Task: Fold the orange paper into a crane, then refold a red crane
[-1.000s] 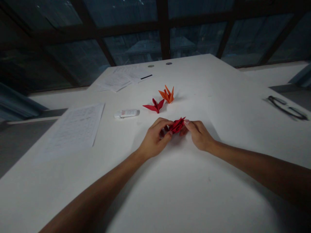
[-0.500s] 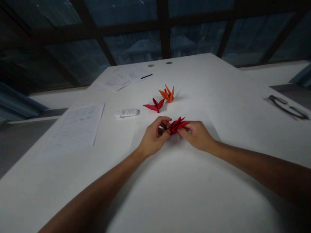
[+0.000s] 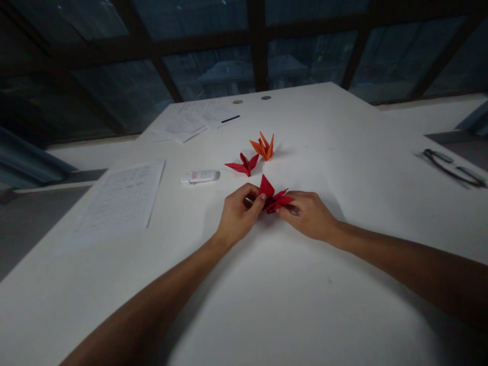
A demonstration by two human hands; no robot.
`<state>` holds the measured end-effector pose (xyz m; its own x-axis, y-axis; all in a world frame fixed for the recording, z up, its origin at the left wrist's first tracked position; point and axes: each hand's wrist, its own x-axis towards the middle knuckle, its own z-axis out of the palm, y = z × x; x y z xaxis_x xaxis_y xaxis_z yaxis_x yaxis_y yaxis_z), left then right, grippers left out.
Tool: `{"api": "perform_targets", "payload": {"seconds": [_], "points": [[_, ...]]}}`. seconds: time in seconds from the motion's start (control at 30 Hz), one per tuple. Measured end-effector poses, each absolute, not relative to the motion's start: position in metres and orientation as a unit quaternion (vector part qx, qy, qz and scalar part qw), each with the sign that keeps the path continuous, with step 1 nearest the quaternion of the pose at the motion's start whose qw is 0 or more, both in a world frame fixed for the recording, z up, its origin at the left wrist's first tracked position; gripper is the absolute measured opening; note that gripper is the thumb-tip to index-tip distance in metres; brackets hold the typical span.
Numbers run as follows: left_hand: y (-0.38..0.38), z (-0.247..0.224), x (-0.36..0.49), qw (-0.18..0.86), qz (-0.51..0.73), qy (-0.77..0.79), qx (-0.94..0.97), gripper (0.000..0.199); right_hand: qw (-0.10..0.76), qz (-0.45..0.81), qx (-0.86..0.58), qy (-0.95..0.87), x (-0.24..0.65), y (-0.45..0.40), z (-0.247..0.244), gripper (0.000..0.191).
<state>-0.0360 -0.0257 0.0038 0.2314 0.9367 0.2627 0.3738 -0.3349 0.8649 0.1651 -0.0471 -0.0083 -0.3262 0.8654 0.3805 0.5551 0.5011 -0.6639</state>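
Between my two hands is a red origami crane [image 3: 275, 200], held just above the white table [image 3: 244, 295]. My left hand [image 3: 241, 207] pinches a raised red flap on its left side between thumb and fingers. On the other side, my right hand [image 3: 308, 212] grips the right part of the folded paper, thumb in front and fingers behind. Part of the crane is hidden by my fingers. Just beyond my hands stand another red origami crane [image 3: 246, 165] and an orange one [image 3: 264, 148].
A white correction-tape-like item [image 3: 200, 177] lies left of the cranes. Written sheets [image 3: 122, 198] are at the left, with more papers [image 3: 186, 123] and a dark strip [image 3: 231, 119] farther back. Eyeglasses [image 3: 453, 168] rest at the right. Two round discs [image 3: 266, 97] sit near the far edge.
A red flap on the left side of the held crane now stands up and outward, pinched by my left hand. Both hands stay in nearly the same place.
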Motion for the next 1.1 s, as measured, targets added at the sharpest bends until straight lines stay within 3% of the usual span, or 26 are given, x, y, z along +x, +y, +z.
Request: {"api": "perform_targets", "payload": {"seconds": [0.27,0.53,1.1], "points": [[-0.008,-0.006,-0.045,0.352,0.501,0.487,0.623,0.017,0.440,0.370,-0.528,-0.625,0.171,-0.033,-0.022,0.039],[-0.001,-0.009,-0.048,0.380,0.520,0.492,0.586,0.014,0.494,0.466,-0.497,-0.540,0.168,-0.029,-0.013,0.029],[-0.002,-0.006,-0.045,0.434,0.527,0.513,0.521,0.011,0.551,0.506,-0.501,-0.435,0.168,-0.021,-0.014,0.025]]}}
